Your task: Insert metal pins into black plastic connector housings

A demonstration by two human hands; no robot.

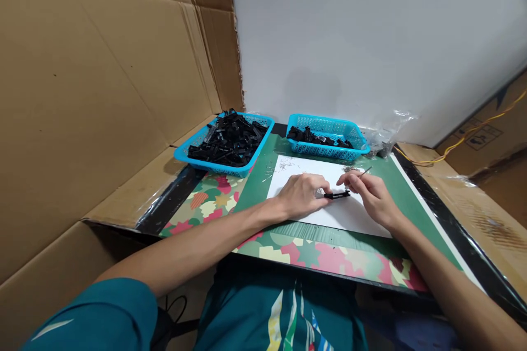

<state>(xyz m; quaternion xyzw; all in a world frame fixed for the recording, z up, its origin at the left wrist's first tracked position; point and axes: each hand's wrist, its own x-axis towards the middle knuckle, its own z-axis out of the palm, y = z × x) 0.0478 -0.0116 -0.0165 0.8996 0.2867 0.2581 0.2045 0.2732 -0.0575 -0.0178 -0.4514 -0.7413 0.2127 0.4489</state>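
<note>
My left hand (303,195) rests at the left part of a white sheet (354,220), its thumb and fingers closed on one end of a narrow black plastic part (338,195). The part's free end points right, toward my other hand. Just right of it, my right hand (369,192) pinches a thin tool (365,171), perhaps tweezers, whose shaft slants up past the fingers. Its working tip is hidden by the hand. Small metal bits (351,169) lie in a pile behind my right hand, and more tiny pieces (286,163) are scattered at the sheet's far left corner.
A blue basket (247,170) heaped with black parts stands at the back left. Another blue basket (325,151) holding fewer black parts is behind the sheet. Right of it lies a clear plastic bag (385,140). Cardboard (102,66) walls the left side; a yellow cable (457,142) runs at the right.
</note>
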